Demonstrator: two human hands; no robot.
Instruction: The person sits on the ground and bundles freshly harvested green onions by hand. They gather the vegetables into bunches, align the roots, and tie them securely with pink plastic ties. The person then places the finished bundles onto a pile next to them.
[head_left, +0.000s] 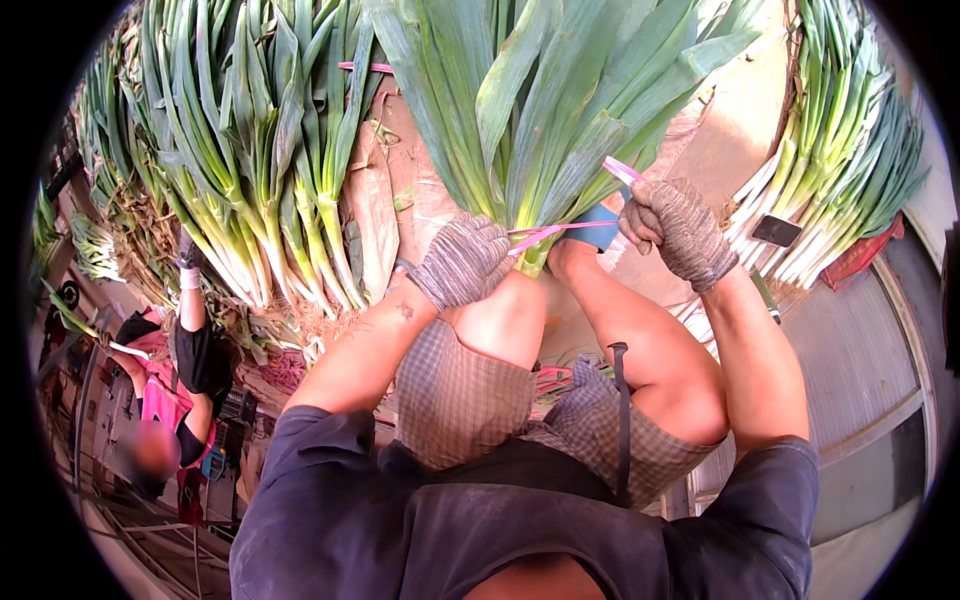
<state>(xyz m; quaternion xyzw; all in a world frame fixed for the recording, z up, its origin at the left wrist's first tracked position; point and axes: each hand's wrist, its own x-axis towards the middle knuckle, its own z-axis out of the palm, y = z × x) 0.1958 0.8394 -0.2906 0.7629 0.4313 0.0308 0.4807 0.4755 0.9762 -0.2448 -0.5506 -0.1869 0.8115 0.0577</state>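
A bunch of leeks (555, 127) stands in front of my knees, its broad green leaves fanning away from me. Around its lower part runs a pink plastic tie (566, 226). My left hand (471, 259), in a grey knit glove, grips this tie close against the leeks. From there the strip stretches across to my right hand (679, 229), gloved alike and closed on it. A loose pink end sticks up beyond the right fingers. My legs and left hand hide most of the white stalk ends.
A large pile of leeks (247, 172) lies on the left, roots toward me. More leeks (832, 157) lie at right, with a dark flat rectangular object (776, 231) on them. Another person (169, 390) works at left holding a leek (124, 349). Cardboard (427, 187) covers the ground.
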